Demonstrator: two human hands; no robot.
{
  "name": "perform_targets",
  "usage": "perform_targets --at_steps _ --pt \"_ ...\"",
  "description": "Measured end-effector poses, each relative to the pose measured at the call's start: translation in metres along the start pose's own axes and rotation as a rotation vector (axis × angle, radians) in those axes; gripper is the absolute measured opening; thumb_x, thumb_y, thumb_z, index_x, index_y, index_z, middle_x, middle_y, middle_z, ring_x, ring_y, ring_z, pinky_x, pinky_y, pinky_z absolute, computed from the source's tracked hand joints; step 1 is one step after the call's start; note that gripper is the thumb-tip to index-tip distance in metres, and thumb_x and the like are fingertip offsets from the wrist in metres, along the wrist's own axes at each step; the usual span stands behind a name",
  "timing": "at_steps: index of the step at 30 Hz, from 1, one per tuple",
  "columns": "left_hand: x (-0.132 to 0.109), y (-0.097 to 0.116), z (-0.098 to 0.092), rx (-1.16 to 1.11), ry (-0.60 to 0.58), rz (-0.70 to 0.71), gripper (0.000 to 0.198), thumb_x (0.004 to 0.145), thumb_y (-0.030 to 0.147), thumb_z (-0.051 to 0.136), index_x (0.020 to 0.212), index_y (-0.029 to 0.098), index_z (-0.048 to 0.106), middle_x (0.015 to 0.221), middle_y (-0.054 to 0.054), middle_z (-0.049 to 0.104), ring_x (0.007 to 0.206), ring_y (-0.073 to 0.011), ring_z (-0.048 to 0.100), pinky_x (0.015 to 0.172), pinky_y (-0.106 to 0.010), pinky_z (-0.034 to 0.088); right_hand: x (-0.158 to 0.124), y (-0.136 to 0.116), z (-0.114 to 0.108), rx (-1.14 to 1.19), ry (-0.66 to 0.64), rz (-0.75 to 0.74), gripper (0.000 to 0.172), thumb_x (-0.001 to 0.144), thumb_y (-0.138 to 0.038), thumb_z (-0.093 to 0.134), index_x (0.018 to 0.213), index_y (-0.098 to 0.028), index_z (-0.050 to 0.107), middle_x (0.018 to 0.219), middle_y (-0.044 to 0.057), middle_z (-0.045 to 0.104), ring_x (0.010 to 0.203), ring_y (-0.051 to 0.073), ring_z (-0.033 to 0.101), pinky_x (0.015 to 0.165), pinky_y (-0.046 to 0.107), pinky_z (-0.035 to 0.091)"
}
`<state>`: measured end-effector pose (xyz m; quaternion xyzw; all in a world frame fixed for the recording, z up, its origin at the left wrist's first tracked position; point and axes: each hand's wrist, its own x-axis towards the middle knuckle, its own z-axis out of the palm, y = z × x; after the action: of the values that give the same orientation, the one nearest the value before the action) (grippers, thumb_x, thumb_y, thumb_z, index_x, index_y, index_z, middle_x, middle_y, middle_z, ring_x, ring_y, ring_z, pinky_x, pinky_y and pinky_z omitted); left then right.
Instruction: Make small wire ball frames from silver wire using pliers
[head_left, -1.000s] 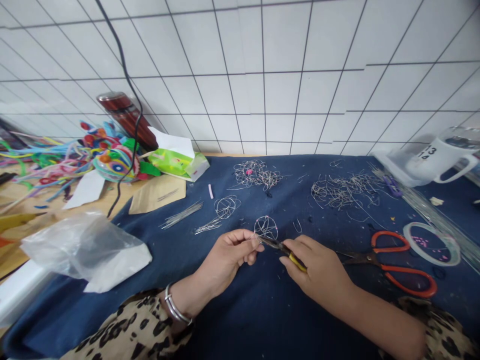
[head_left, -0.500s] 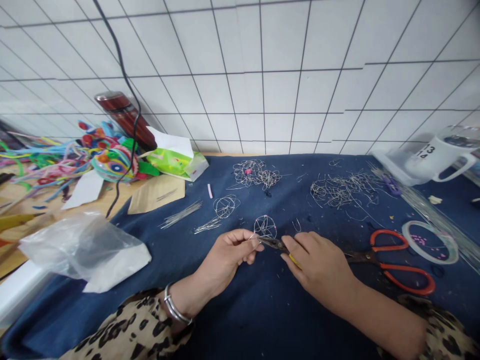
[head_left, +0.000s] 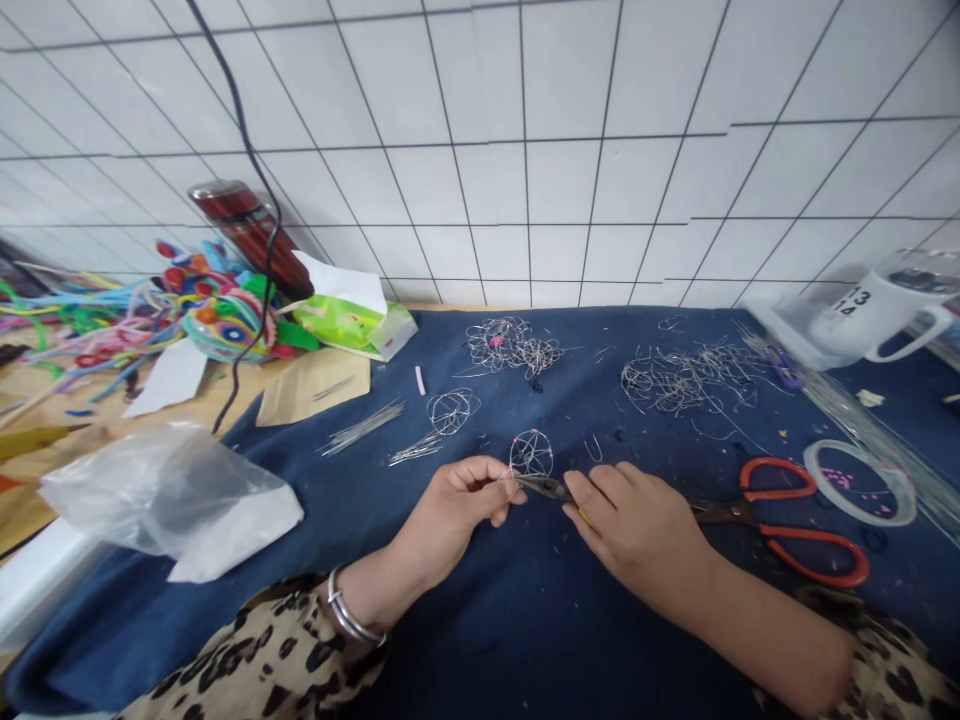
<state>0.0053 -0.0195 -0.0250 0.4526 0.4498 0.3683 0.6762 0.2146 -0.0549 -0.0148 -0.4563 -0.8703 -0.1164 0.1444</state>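
Note:
Between the thumb and fingers of my left hand point(head_left: 469, 500) is the lower edge of a small round wire frame point(head_left: 531, 453), dotted with pink beads and crossed by wire spokes. My right hand point(head_left: 637, 525) is wrapped round a pair of pliers point(head_left: 551, 488) with a bit of yellow handle showing. The plier tips meet the wire right at my left fingertips; exactly what the jaws grip is too small to tell. Just beyond lie a bent wire piece point(head_left: 593, 447) and another wire ring point(head_left: 452, 411).
Red-handled scissors point(head_left: 814, 540) lie right of my right hand, beside a clear ring-shaped dish point(head_left: 900, 505) with pink beads. Tangled wire point(head_left: 682, 380) and straight wires point(head_left: 364, 428) are spread on the blue cloth point(head_left: 480, 620). A plastic bag point(head_left: 165, 490) is at left, a mug point(head_left: 862, 315) at right.
The wire frame has shifted and turned very slightly at my left fingertips. Both hands stay almost in place, the pliers still in my right.

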Motion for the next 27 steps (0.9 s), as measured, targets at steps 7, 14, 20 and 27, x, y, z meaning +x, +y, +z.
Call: perform_targets --at_steps 7,14,20,27 --pt "-0.0001 -0.0021 0.0003 0.053 0.024 0.031 0.009 0.076 0.021 0.064 0.072 0.013 0.065 0.065 -0.003 0.063 0.052 -0.0077 0.045 0.053 -0.021 0.036 -0.0007 -0.0014 0.0029 0.056 -0.012 0.045 0.024 0.089 -0.028 0.045 0.105 -0.016 0.059 0.077 0.006 0.058 0.069 0.017 0.053 0.059 0.029 0.039" --pt "0.0007 -0.0045 -0.0005 0.085 0.041 0.056 0.011 0.075 0.024 0.065 0.072 0.013 0.065 0.066 -0.003 0.063 0.052 -0.0081 0.045 0.053 -0.021 0.036 -0.0014 -0.0014 0.0059 0.305 -0.076 0.164 0.023 0.088 -0.027 0.045 0.102 -0.017 0.061 0.078 0.005 0.059 0.074 0.015 0.057 0.068 0.025 0.045" --pt "0.0001 -0.0025 -0.0001 0.100 0.023 0.054 0.012 0.077 0.025 0.064 0.075 0.013 0.065 0.068 -0.003 0.064 0.052 -0.0077 0.045 0.055 -0.021 0.037 0.0004 -0.0024 0.0012 0.467 -0.165 0.268 0.023 0.087 -0.029 0.048 0.102 -0.019 0.062 0.080 0.003 0.059 0.072 0.014 0.059 0.068 0.025 0.047" --pt "-0.0005 -0.0006 0.0013 0.113 0.066 0.063 0.012 0.077 0.024 0.062 0.071 0.014 0.064 0.063 -0.001 0.060 0.050 -0.0075 0.043 0.052 -0.021 0.034 -0.0013 -0.0062 0.0023 0.405 -0.127 0.283 0.022 0.087 -0.029 0.047 0.101 -0.020 0.062 0.079 0.003 0.059 0.072 0.015 0.058 0.067 0.026 0.047"
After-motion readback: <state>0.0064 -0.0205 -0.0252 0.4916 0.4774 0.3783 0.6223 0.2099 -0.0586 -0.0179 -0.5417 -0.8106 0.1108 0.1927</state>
